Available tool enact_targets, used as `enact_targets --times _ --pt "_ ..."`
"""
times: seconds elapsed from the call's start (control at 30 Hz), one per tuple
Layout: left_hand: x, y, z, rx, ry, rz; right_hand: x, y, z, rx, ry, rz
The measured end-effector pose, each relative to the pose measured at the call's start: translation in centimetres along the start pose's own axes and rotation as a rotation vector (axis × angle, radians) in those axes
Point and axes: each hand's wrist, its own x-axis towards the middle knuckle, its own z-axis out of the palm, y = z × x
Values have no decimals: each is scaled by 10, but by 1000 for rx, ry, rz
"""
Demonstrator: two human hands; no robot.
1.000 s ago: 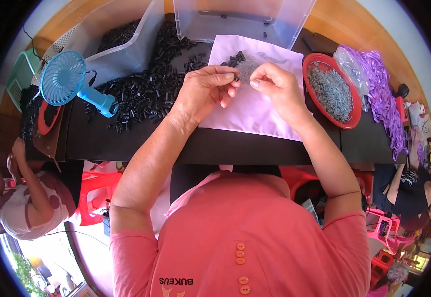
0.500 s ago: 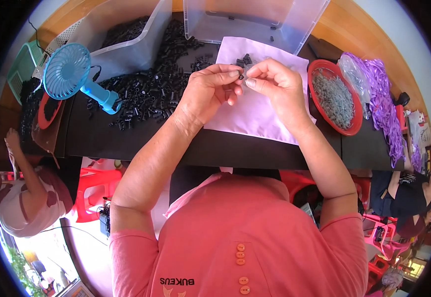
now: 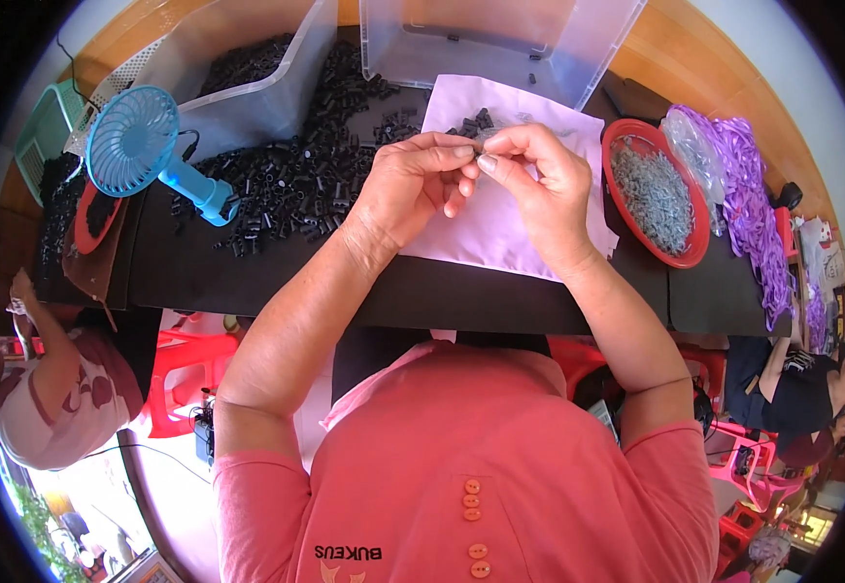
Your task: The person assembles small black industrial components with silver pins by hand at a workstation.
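Observation:
My left hand (image 3: 405, 187) is closed in a pinch on a small black piece (image 3: 478, 150), mostly hidden by the fingertips. Against it, my right hand (image 3: 551, 185) has thumb and forefinger pressed together; what they hold, if anything, is too small to make out. Both hands are above a pale pink cloth (image 3: 486, 243) on the dark table. Just beyond the fingertips, several short black tube-like pieces (image 3: 473, 123) and some clear or greyish bits (image 3: 529, 115) lie on the cloth. A large heap of similar black pieces (image 3: 291, 189) spreads left of the cloth.
A blue fan (image 3: 133, 141) stands at the left, before a clear bin (image 3: 248, 102) holding black pieces. Another clear bin (image 3: 461, 66) is behind the cloth. To the right are a red basin (image 3: 699, 228) of small grey parts and purple straps (image 3: 748, 194). Other people sit at both sides.
My right hand has come in and slightly down, so its fingertips now meet those of my left hand around the black piece. The left hand has barely moved.

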Motion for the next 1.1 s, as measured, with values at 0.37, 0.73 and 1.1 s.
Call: enact_targets --times 0.37,0.73,1.1 --pt "0 1 0 13 -5 -44 -2 4 1 -83 -11 -203" --pt "-3 2 2 45 -68 -73 1 -9 -7 -6 -84 -131" --pt "-5 2 6 90 -43 -58 1 1 -10 -142 -28 -175"
